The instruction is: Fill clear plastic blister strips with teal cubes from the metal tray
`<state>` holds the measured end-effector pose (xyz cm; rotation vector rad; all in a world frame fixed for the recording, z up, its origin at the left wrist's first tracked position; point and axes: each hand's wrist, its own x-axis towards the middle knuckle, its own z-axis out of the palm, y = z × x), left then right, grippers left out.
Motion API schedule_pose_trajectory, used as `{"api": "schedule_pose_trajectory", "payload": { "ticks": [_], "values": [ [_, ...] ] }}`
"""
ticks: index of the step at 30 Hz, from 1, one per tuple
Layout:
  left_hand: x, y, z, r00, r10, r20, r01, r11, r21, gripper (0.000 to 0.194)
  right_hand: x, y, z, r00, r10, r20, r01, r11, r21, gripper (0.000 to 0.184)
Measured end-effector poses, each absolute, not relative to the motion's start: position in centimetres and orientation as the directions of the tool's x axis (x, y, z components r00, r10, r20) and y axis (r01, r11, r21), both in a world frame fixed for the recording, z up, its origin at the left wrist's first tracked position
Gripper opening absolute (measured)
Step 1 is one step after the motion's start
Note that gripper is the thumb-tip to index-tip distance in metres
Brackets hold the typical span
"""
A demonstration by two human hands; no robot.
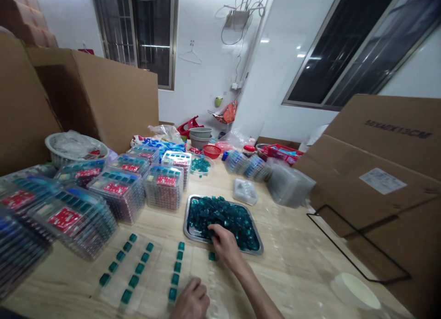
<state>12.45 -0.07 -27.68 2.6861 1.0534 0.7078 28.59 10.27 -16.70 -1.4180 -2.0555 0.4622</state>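
Observation:
A metal tray (186, 222) holds a heap of shiny, see-through teal pieces (220, 211). Over the tray's near edge is my right hand (225, 246), its thumb and index finger pinched on what looks like one dark teal piece, mostly covered by the fingers. My left hand (192, 299) rests low on the table with its fingers curled; what they hold, if anything, is hidden. Just left of it runs a column of teal squares (177, 266). Farther left, two more columns of squares (137, 274) lie on a clear plastic sheet (117, 287). A single teal square (212, 255) lies beside my right wrist.
Stacks of clear plastic cases (117, 190) with red labels crowd the left. Behind the tray stand a small clear container (245, 192), a plate of teal bits (200, 165) and a red basket (211, 151). At right are a cardboard box (386, 172), a black wire frame (361, 261) and a tape roll (356, 291).

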Motion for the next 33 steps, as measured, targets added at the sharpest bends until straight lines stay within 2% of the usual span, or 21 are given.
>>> {"api": "schedule_pose_trajectory", "payload": {
  "ticks": [3, 6, 8, 10, 13, 17, 20, 23, 27, 33],
  "values": [
    [12.3, 0.1, -24.5, 0.602, 0.747, 0.284, 0.580, -0.653, 0.488, 0.028, 29.8, 8.8, -18.2, -0.078, 0.978, 0.196, 0.497, 0.208, -0.843, 0.027],
    [12.1, 0.1, -20.3, 0.514, 0.818, 0.259, 0.519, -0.537, 0.665, 0.016, 30.6, 7.4, -18.8, 0.016, 0.993, 0.117, 0.205, 0.111, -0.972, 0.019],
    [12.2, 0.4, -18.1, 0.433, 0.869, 0.240, 0.500, -0.453, 0.738, 0.020, 30.9, 6.7, -18.7, 0.062, 0.995, 0.073, 0.045, 0.070, -0.997, 0.024],
    [12.5, 0.8, -16.9, 0.367, 0.913, 0.179, 0.498, -0.355, 0.791, 0.021, 31.0, 6.2, -18.4, 0.082, 0.996, 0.023, -0.047, 0.027, -0.999, 0.030],
    [13.1, 1.8, -16.2, 0.307, 0.951, 0.047, 0.453, -0.189, 0.871, 0.018, 30.9, 5.5, -18.0, 0.085, 0.996, -0.012, -0.098, -0.004, -0.995, 0.034],
    [14.1, 2.9, -15.8, 0.247, 0.966, -0.072, 0.270, 0.003, 0.963, 0.016, 30.2, 4.4, -17.9, 0.061, 0.998, -0.004, -0.096, 0.002, -0.995, 0.034],
    [14.6, 3.3, -15.7, 0.216, 0.974, -0.073, 0.154, 0.040, 0.987, 0.015, 29.6, 3.4, -18.0, 0.027, 0.999, -0.020, -0.115, -0.017, -0.993, 0.032],
    [14.8, 3.2, -15.6, 0.209, 0.963, -0.171, -0.012, 0.177, 0.984, 0.014, 29.3, 2.4, -18.1, 0.012, 0.999, -0.052, -0.171, -0.049, -0.984, 0.035],
    [14.8, 2.7, -15.2, 0.274, 0.897, -0.347, -0.233, 0.412, 0.881, 0.024, 29.0, 1.5, -18.1, 0.032, 0.998, -0.051, -0.196, -0.043, -0.980, 0.035],
    [14.5, 2.2, -14.7, 0.365, 0.821, -0.439, -0.338, 0.556, 0.760, 0.025, 28.7, 0.7, -17.7, 0.041, 0.998, -0.056, -0.197, -0.047, -0.979, 0.028]
  ]
}}
